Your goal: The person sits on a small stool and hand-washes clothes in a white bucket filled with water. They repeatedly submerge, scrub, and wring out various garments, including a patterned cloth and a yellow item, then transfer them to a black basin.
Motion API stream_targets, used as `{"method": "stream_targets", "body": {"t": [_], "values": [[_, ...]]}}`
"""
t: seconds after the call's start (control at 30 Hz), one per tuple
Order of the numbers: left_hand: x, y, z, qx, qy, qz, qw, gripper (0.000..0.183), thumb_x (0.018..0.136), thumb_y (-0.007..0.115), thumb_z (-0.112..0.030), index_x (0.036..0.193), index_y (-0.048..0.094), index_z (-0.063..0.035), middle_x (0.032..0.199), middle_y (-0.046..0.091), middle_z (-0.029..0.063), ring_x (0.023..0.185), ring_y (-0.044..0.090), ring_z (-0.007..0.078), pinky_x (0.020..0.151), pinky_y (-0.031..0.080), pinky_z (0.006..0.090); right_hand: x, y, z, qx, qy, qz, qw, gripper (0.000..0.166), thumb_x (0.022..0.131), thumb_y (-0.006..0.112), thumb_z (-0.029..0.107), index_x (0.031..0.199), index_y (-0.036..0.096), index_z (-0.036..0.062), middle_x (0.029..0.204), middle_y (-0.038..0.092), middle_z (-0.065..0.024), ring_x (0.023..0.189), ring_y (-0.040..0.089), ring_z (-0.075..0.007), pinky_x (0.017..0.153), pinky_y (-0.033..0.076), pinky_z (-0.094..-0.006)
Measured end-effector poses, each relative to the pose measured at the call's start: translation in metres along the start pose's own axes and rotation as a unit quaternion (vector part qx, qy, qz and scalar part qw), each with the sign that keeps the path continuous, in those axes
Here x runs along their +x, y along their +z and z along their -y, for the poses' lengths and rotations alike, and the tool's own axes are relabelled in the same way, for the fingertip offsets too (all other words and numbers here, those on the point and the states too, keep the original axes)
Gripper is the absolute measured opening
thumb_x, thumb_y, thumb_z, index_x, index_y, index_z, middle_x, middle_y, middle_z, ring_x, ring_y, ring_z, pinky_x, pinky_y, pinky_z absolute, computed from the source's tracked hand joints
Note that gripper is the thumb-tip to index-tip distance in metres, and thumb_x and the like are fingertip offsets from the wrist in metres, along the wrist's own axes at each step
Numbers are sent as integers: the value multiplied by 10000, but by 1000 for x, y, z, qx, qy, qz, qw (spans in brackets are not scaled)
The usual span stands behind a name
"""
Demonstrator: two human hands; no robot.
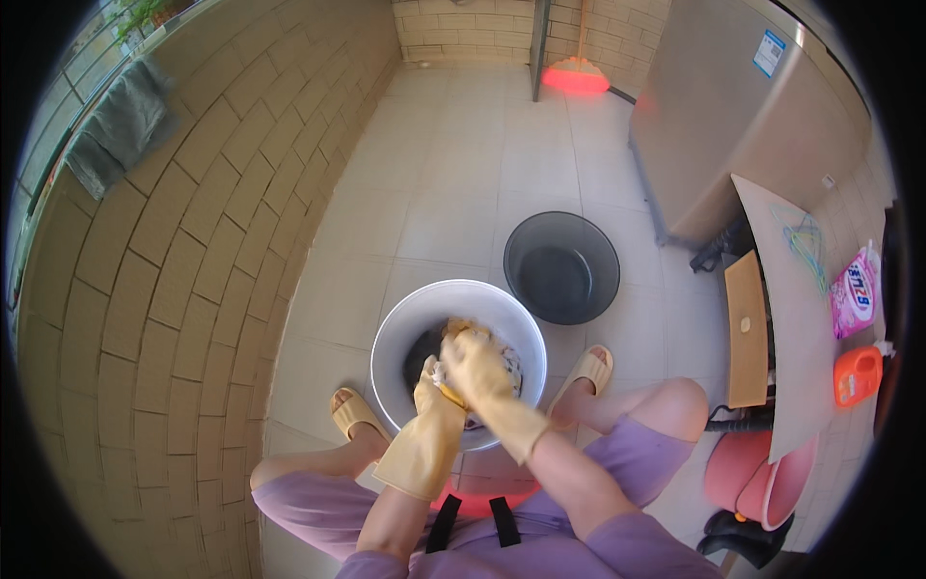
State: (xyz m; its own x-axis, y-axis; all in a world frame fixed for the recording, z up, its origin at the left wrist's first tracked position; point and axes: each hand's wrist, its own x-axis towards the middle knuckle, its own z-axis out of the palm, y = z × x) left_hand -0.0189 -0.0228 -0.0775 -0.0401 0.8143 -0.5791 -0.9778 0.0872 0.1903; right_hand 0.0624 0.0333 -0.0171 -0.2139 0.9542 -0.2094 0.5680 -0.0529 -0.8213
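Note:
Between my feet stands a pale metal-looking basin [391, 340] with wet fabric [512, 365] inside, patterned in dark and white. Both hands wear long cream rubber gloves and are close together over the basin. My left hand [428, 391] grips a bunched white and yellow cloth [453, 396]. My right hand [474, 362] lies against the same cloth with curled fingers, blurred by motion. Tan material [463, 326] shows just beyond the right fingers; what it is cannot be made out. The gloves hide much of the basin's contents.
A dark translucent tub [561, 268] sits on the tiled floor beyond the basin. At right are a board [796, 376] with hangers [804, 242], a pink detergent bag [855, 293], an orange bottle [858, 376], and a pink bucket [738, 470] below. A brick-patterned wall [181, 289] runs along the left.

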Motion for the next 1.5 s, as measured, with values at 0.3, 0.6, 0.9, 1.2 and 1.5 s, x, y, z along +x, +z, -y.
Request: {"method": "stream_targets", "body": {"t": [0.3,0.6,0.9,1.2,1.5], "values": [[-11,62,-55,-23,-34,-177,983,316,942,630,-392,1104,632,-120,1107,665,81,1034,638,290,848,520,563,-14,-57,-11,142,-294,-23,945,473,855,706,54,1311,589,91,1264,618,-148,1183,569,-310,1014,450,-401],[-61,82,-31,334,25,167,927,543,995,510,-395,1465,413,-141,1429,497,21,1329,454,200,1142,307,398,-9,-53,-16,346,-56,81,933,271,916,515,-81,1150,636,-18,1149,622,-89,1054,597,-172,901,489,-289],[-44,66,-22,311,204,-7,928,274,968,545,-148,1142,651,36,1066,700,109,968,670,172,926,527,284,-21,-80,23,247,33,72,966,203,904,624,59,1097,674,20,1046,681,-72,959,621,-144,874,493,-288],[-47,68,-28,347,226,-25,910,289,930,628,-189,1083,717,39,936,727,70,847,644,103,775,481,223,-25,-69,34,302,-71,75,948,340,904,688,133,1232,642,59,1184,656,-69,1078,595,-132,932,477,-291],[-50,65,-34,307,224,-132,915,295,897,707,-219,1078,731,13,951,722,51,818,616,104,762,468,241,-11,-62,24,313,106,-21,943,256,900,653,218,1054,743,34,898,703,-12,810,605,-105,738,459,-246]]}}
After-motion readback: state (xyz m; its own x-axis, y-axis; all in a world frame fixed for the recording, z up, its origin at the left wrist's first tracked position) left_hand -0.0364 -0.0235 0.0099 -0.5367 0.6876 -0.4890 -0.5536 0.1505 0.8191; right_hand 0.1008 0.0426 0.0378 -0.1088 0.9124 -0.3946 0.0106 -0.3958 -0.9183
